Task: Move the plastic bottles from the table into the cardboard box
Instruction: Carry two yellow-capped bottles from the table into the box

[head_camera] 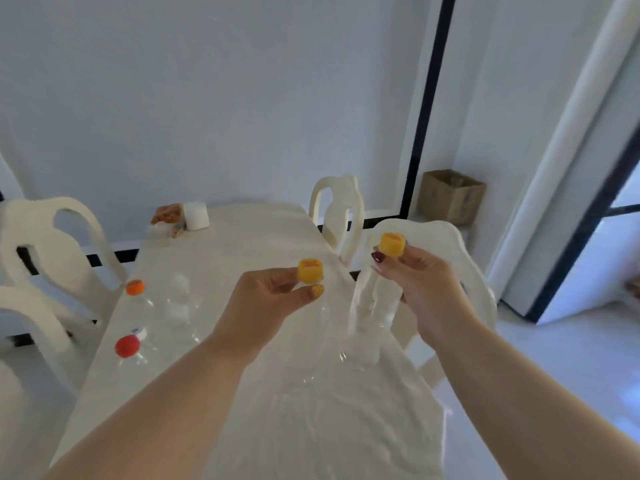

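Here, hands (263, 299) (426, 282) gripping clear (yellow-capped) bottles (322, 341) (374, 306)

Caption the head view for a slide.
Left hand and right hand each lift a yellow-capped clear bottle above the table; cardboard box waits beyond.

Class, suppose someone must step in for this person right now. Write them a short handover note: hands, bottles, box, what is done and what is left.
Left hand: holds a clear yellow-capped bottle by its neck.
Right hand: holds a second yellow-capped bottle the same way.
Cardboard box: on the floor by the far wall, past the table; something seems to lie in it already, too blurred to tell.
On the table: an orange-capped bottle, a red-capped bottle, and at least one more clear one.
Left: carry both held bottles to the box, then fetch the rest.
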`<action>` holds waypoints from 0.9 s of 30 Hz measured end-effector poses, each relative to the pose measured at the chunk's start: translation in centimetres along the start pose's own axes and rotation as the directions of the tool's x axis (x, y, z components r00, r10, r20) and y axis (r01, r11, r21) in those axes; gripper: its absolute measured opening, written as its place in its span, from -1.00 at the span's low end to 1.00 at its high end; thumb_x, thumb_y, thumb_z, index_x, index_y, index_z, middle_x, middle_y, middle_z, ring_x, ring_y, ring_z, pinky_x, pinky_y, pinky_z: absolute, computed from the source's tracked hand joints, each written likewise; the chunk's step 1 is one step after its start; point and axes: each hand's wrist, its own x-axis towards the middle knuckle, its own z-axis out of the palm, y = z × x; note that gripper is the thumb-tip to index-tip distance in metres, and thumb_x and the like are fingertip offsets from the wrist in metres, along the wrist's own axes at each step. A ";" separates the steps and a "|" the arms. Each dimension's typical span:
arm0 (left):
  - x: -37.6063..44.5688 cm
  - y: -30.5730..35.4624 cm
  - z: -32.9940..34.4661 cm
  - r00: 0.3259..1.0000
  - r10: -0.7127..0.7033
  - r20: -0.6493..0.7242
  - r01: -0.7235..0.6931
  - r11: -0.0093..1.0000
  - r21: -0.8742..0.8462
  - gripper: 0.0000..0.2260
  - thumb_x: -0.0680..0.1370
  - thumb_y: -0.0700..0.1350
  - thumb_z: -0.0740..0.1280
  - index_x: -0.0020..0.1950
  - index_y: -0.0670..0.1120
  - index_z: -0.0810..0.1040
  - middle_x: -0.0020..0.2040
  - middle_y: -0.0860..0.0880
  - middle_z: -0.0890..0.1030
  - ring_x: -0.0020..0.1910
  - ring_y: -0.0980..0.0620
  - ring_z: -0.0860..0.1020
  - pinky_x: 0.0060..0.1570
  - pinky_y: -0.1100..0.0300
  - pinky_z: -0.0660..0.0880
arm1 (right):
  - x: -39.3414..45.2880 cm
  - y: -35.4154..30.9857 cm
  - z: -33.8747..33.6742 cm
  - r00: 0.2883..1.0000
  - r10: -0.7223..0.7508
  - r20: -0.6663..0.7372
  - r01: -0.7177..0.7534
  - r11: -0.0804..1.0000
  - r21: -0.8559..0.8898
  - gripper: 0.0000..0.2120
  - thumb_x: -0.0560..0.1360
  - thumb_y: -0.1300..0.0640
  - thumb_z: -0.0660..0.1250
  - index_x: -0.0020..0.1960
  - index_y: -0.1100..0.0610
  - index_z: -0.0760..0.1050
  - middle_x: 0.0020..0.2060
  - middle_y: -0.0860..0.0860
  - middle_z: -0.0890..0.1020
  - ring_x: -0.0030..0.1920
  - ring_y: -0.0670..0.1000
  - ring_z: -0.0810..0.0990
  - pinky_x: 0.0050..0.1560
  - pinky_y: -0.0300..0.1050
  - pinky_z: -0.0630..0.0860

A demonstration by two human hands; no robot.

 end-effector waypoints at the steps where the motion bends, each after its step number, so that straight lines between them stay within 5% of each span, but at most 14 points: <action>1: 0.8 0.6 1.9 0.999 0.018 0.028 -0.018 1.000 -0.010 -0.80 0.40 -0.14 0.57 -0.05 0.12 0.78 0.02 0.11 0.76 0.17 0.19 0.65 0.25 0.21 0.47 | 0.2 -0.6 -2.0 1.000 -0.009 -0.020 0.009 1.000 -0.030 -0.77 0.35 -0.07 0.52 -0.01 -0.05 0.70 -0.03 -0.01 0.73 0.11 0.12 0.65 0.26 0.20 0.47; 8: 6.7 3.7 19.8 0.976 0.100 0.194 -0.092 0.995 -0.047 -0.87 0.44 -0.08 0.53 -0.03 0.03 0.78 -0.02 0.09 0.77 0.03 0.24 0.69 -0.07 0.49 0.49 | 2.5 -3.2 -20.3 0.993 -0.003 -0.115 -0.007 0.997 -0.082 -0.85 0.39 -0.02 0.52 -0.05 -0.05 0.71 -0.11 -0.04 0.73 -0.07 0.08 0.67 0.05 0.04 0.53; 13: 11.4 5.2 32.1 0.967 0.148 0.206 -0.137 0.988 -0.065 -0.74 0.38 0.12 0.55 0.01 0.06 0.77 -0.01 0.07 0.77 0.07 0.12 0.70 0.18 0.11 0.50 | 5.7 -4.1 -32.3 0.991 0.000 -0.135 -0.022 0.987 -0.161 -0.90 0.40 0.02 0.51 -0.13 0.04 0.69 -0.21 -0.01 0.73 -0.15 0.01 0.69 -0.10 -0.10 0.52; 19: 18.4 6.7 44.7 0.945 0.208 0.252 -0.203 0.978 -0.046 -0.70 0.33 0.23 0.50 -0.01 0.15 0.75 -0.07 0.16 0.76 -0.06 0.26 0.69 -0.17 0.47 0.50 | 11.9 -4.3 -44.3 0.973 0.002 -0.231 -0.051 0.977 -0.205 -0.79 0.39 -0.09 0.50 0.00 -0.06 0.66 -0.14 -0.11 0.73 -0.04 -0.06 0.66 -0.18 -0.14 0.44; 23: 23.7 6.0 50.1 0.930 0.220 0.293 -0.210 0.975 -0.065 -0.74 0.35 0.19 0.52 -0.02 0.15 0.76 -0.04 0.11 0.77 0.01 0.16 0.71 0.17 0.10 0.54 | 16.6 -3.3 -49.3 0.965 -0.005 -0.264 -0.053 0.975 -0.214 -0.85 0.41 -0.06 0.49 -0.03 -0.08 0.66 -0.11 -0.09 0.73 0.00 -0.02 0.66 -0.12 -0.10 0.49; 27: 30.5 4.5 54.3 0.918 0.240 0.316 -0.229 0.971 -0.070 -0.72 0.33 0.23 0.53 -0.02 0.18 0.75 -0.05 0.13 0.77 -0.13 0.17 0.69 0.28 -0.09 0.54 | 22.8 -2.1 -53.2 0.959 0.002 -0.285 -0.061 0.979 -0.196 -0.81 0.42 -0.04 0.49 0.00 -0.03 0.68 -0.12 -0.11 0.73 -0.01 -0.10 0.64 -0.17 -0.18 0.41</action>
